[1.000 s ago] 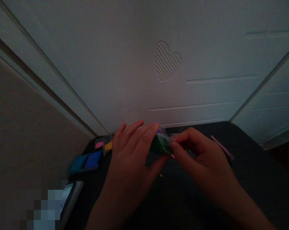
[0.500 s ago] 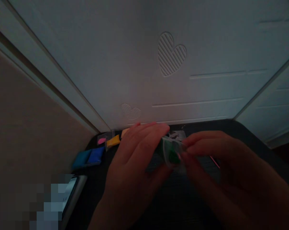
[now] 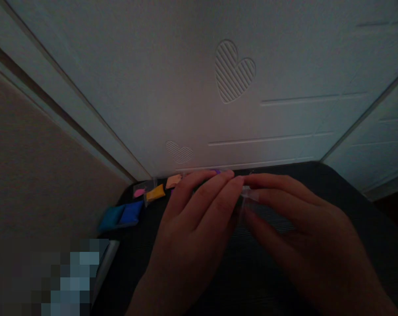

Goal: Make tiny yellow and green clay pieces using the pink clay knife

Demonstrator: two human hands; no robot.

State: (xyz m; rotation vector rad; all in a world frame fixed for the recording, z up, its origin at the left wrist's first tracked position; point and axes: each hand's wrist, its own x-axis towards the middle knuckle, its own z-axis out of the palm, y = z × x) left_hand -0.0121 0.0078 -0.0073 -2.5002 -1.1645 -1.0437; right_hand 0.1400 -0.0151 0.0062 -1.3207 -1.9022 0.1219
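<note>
A small clear plastic bag (image 3: 246, 194) is held between my two hands above the dark table. My left hand (image 3: 194, 224) curls over its left side, fingers together, covering most of it, so the green lump inside is out of sight. With thumb and fingers, my right hand (image 3: 306, 228) pinches the bag's right edge. Just beyond my left hand lie a peach packet (image 3: 174, 181) and a bit of purple (image 3: 218, 171), both partly covered.
To the left on the dark table (image 3: 251, 272) are a yellow packet (image 3: 155, 192), a pink piece in clear wrap (image 3: 140, 192), a blue packet (image 3: 132, 213) and a teal packet (image 3: 111, 218). A pale-edged device (image 3: 106, 267), partly blurred out, sits front left. A white panel with hearts (image 3: 136, 87) rises behind.
My left hand has rolled over the bag and moved closer to my right fingers, hiding the green contents that showed before. Both hands keep hold of the bag.
</note>
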